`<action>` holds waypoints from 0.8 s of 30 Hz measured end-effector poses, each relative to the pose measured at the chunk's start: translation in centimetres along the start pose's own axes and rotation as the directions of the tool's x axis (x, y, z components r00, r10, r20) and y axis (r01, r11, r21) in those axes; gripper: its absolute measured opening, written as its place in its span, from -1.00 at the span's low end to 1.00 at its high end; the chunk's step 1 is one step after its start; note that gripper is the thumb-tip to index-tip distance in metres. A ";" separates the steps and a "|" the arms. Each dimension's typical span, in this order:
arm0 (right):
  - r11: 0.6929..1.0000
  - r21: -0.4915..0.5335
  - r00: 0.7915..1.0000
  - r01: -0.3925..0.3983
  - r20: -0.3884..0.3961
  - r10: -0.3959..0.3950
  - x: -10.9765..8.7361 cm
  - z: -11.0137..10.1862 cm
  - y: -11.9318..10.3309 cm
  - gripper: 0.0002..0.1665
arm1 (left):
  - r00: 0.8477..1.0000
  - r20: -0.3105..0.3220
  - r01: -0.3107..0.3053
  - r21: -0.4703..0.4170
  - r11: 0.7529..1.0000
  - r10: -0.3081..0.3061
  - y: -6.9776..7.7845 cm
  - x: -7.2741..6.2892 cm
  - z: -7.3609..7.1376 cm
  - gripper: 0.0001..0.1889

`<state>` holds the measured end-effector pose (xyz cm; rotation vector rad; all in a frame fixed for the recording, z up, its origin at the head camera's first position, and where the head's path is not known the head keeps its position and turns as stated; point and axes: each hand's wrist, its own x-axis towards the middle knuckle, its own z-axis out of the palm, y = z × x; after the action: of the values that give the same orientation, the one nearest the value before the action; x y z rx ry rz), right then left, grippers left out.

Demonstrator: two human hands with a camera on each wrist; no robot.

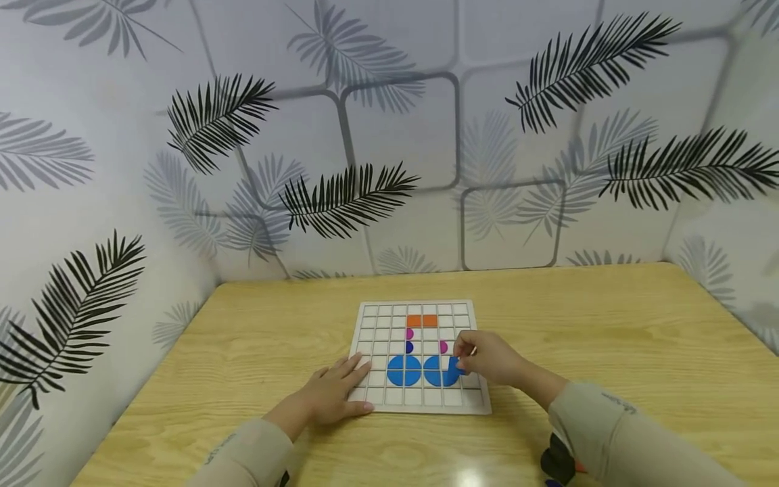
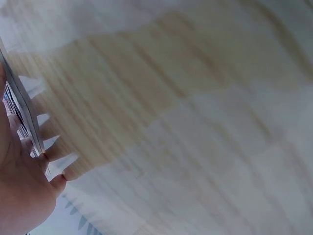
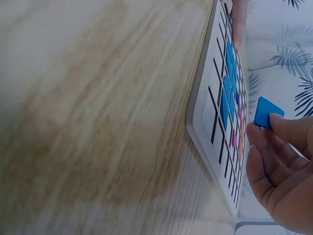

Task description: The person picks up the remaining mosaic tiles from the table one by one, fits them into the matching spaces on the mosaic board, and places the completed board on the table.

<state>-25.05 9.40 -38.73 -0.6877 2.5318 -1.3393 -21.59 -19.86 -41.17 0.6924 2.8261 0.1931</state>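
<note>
A white gridded board [image 1: 426, 408] lies flat on the table. My left hand [image 1: 335, 389] rests on its left edge, fingers spread over the rim and thumb at the lower left corner; the left wrist view shows this hand [image 2: 24, 191] beside the board's edge [image 2: 24, 107]. Between thumb and fingers, my right hand [image 1: 496, 358] pinches a small flat blue tile [image 3: 268, 110], raised over the board's right side. On the grid sit a full blue circle [image 1: 404, 370] of quarter pieces and a second blue circle [image 1: 433, 376], partly overlapped by the held tile.
Higher on the board are two orange squares [image 1: 422, 320], magenta half-round pieces [image 1: 443, 347] and a dark blue half-round piece [image 1: 410, 347]. A black object [image 1: 556, 461] with red and dark blue bits beside it is partly hidden by the right sleeve. A feather-patterned wall [image 1: 414, 135] stands behind the wooden table [image 1: 274, 325].
</note>
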 end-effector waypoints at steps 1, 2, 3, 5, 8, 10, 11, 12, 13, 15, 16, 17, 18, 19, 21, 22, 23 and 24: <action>1.000 -0.011 1.000 0.002 -0.006 -0.002 0.2 0.0 0.1 -0.86 | 1.000 -0.002 0.000 -0.001 1.000 0.000 0.0 -0.1 0.0 -0.23; 1.000 -0.026 1.000 -0.002 -0.011 0.002 0.5 0.0 0.2 -0.86 | 1.000 -0.006 -0.001 0.001 1.000 0.001 0.0 -0.1 -0.1 -0.23; 0.999 -0.042 1.000 -0.001 -0.018 0.000 0.7 0.0 0.3 -0.86 | 1.000 -0.009 -0.001 -0.004 1.000 0.001 0.0 -0.2 -0.1 -0.24; 0.997 -0.082 0.999 -0.013 -0.034 0.010 1.0 -0.1 0.5 -0.85 | 1.000 -0.018 -0.006 -0.007 1.000 0.006 0.0 -0.3 -0.2 -0.24; 0.993 -0.116 0.999 -0.032 -0.036 0.028 1.4 -0.1 0.6 -0.87 | 1.000 -0.023 -0.008 -0.012 1.000 0.007 0.1 -0.3 -0.2 -0.24; 0.991 -0.128 0.998 -0.048 -0.037 0.043 1.6 -0.1 0.6 -0.89 | 1.000 -0.023 -0.005 -0.009 1.000 0.005 0.1 -0.2 -0.2 -0.24; 0.989 -0.133 0.998 -0.059 -0.037 0.054 1.8 0.0 0.7 -0.89 | 1.000 -0.021 -0.004 -0.008 1.000 0.004 0.1 -0.1 -0.2 -0.23; 0.989 -0.134 0.998 -0.061 -0.037 0.057 1.9 0.0 0.8 -0.89 | 1.000 -0.017 -0.001 -0.014 1.000 0.001 0.1 -0.1 -0.3 -0.23; 0.988 -0.139 0.997 -0.071 -0.042 0.066 2.1 0.1 0.9 -0.89 | 1.000 -0.014 0.000 -0.015 1.000 0.000 0.1 0.0 -0.3 -0.23; 0.986 -0.153 0.997 -0.071 -0.050 0.064 2.4 0.1 1.2 -0.88 | 1.000 -0.014 -0.002 -0.015 1.000 0.002 0.1 0.0 -0.3 -0.23; 0.985 -0.160 0.997 -0.065 -0.050 0.057 2.5 0.2 1.3 -0.87 | 1.000 -0.016 -0.004 -0.014 1.000 0.004 0.1 0.0 -0.3 -0.23; 0.984 -0.167 0.997 -0.060 -0.051 0.052 2.6 0.2 1.4 -0.88 | 1.000 -0.020 -0.007 -0.013 1.000 0.007 0.1 0.1 -0.2 -0.22; 0.983 -0.176 0.998 -0.050 -0.052 0.042 2.7 0.2 1.5 -0.88 | 1.000 -0.025 -0.010 -0.011 1.000 0.010 0.0 0.1 -0.2 -0.21; 0.982 -0.181 0.998 -0.046 -0.052 0.037 2.8 0.3 1.6 -0.88 | 1.000 -0.027 -0.011 -0.010 1.000 0.011 0.0 0.1 -0.2 -0.20; 0.982 -0.186 0.999 -0.037 -0.045 0.029 3.0 0.4 1.7 -0.90 | 0.999 -0.030 -0.015 -0.008 1.000 0.015 0.0 0.0 -0.2 -0.18; 0.983 -0.179 0.999 -0.041 -0.042 0.034 3.1 0.5 1.8 -0.91 | 0.999 -0.031 -0.016 -0.015 1.000 0.015 0.0 -0.1 -0.1 -0.17; 0.984 -0.175 0.998 -0.046 -0.042 0.040 3.1 0.6 1.8 -0.91 | 0.999 -0.030 -0.015 -0.022 1.000 0.014 0.0 -0.1 -0.1 -0.16; 0.984 -0.174 0.998 -0.045 -0.038 0.039 3.2 0.7 1.9 -0.92 | 1.000 -0.025 -0.014 -0.031 0.999 0.013 0.0 -0.2 -0.2 -0.16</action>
<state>-28.13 8.26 -40.56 -0.6429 2.6993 -1.1347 -21.46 -19.98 -40.98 0.7076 2.8364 0.2495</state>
